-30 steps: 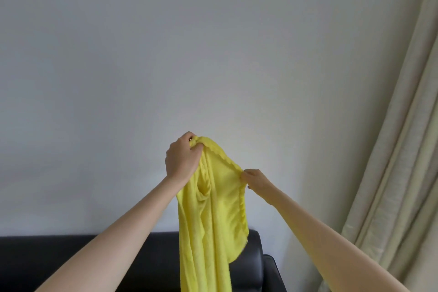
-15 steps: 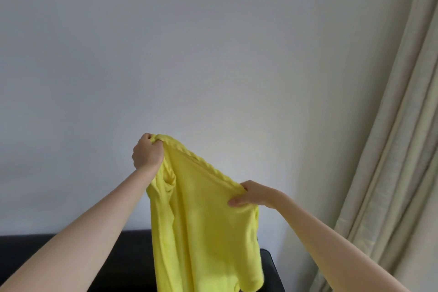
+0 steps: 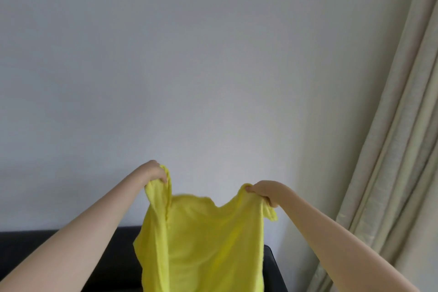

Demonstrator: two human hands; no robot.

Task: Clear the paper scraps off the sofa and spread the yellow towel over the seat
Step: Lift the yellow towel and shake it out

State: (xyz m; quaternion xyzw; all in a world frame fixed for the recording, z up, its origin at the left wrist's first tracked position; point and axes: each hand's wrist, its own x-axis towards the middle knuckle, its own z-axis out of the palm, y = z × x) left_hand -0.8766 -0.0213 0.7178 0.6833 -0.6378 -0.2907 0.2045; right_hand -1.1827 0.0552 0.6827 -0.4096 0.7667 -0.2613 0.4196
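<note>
The left hand (image 3: 154, 173) and right hand (image 3: 265, 191) each pinch a top corner of the yellow towel (image 3: 203, 244), which hangs above the black sofa (image 3: 275, 268). It looks light and limp, best held by its corners

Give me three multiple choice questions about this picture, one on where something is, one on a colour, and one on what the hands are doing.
1. Where is the curtain?
A. Along the right edge
B. Along the left edge
C. Behind the sofa's middle

2. What colour is the sofa?
A. White
B. Black
C. Red

3. How is the yellow towel held?
A. Lying flat on the seat
B. By the left hand alone
C. By both hands, hanging between them

Answers:
1 A, its pale folds run down the right side.
2 B, the backrest below the wall is black.
3 C, the left hand and right hand each grip the top edge, held apart.
</note>
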